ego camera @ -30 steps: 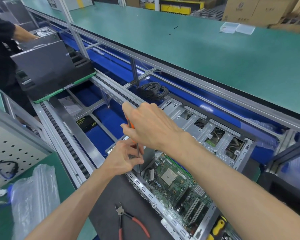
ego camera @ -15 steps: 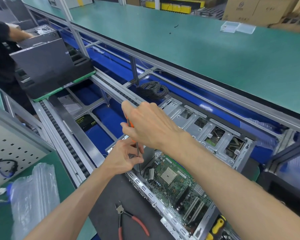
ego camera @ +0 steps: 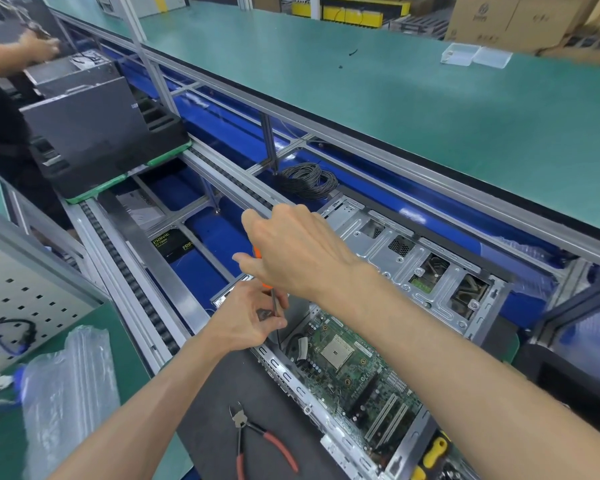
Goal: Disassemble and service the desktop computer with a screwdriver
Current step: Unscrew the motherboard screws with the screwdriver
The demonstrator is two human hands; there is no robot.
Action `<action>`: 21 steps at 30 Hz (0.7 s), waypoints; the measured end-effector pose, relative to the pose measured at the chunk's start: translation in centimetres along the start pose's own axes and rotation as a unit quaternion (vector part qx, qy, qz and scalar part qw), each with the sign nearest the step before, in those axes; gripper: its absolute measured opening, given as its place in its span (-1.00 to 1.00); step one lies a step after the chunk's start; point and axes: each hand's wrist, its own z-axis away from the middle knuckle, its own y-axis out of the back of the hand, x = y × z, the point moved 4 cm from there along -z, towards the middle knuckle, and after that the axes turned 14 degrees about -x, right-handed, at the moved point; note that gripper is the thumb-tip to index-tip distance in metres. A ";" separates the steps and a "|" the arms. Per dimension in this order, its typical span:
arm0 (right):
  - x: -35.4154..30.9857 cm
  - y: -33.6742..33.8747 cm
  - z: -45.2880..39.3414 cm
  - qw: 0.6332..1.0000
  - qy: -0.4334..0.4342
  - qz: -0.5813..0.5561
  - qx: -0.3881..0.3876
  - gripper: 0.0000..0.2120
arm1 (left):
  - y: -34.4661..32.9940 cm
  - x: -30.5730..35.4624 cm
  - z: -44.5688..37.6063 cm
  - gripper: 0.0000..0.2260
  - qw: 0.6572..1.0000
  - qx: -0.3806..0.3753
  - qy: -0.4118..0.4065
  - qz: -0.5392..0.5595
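Note:
An open desktop computer case (ego camera: 430, 271) lies on a dark mat, its green motherboard (ego camera: 347, 368) exposed. My right hand (ego camera: 298, 251) grips the orange handle of a screwdriver (ego camera: 273, 299), whose thin metal shaft points down at the case's near-left corner. My left hand (ego camera: 246, 320) pinches the shaft low down, near the tip. The tip and the screw are hidden behind my left hand's fingers.
Red-handled pliers (ego camera: 257, 441) lie on the mat (ego camera: 215, 410) near me. A yellow-handled tool (ego camera: 433, 455) sits at the case's near end. A coil of black cable (ego camera: 305, 180) lies beyond the case. Bubble wrap (ego camera: 66, 393) is at left. Another person (ego camera: 0, 98) works on a black case (ego camera: 84, 116) far left.
My hands and the screwdriver stay in place at the case corner. The person at far left has shifted their hand above the black case.

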 end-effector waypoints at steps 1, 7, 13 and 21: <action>0.0 -0.1 -0.1 1.000 0.005 -0.005 -0.005 -0.58 | 0.0 0.0 0.1 -0.82 1.000 0.004 -0.001 -0.001; 0.5 -0.2 -0.6 0.989 0.060 -0.094 -0.098 -0.79 | 0.2 0.5 0.1 -0.87 1.000 -0.004 -0.011 -0.009; 1.1 1.1 0.3 0.959 0.078 -0.184 -0.202 -0.84 | 0.0 1.1 0.0 -0.90 0.996 -0.043 -0.038 -0.064; -0.7 0.3 -0.7 0.990 0.035 -0.039 -0.132 -0.82 | -0.2 0.5 0.3 -0.87 0.999 -0.019 0.036 -0.018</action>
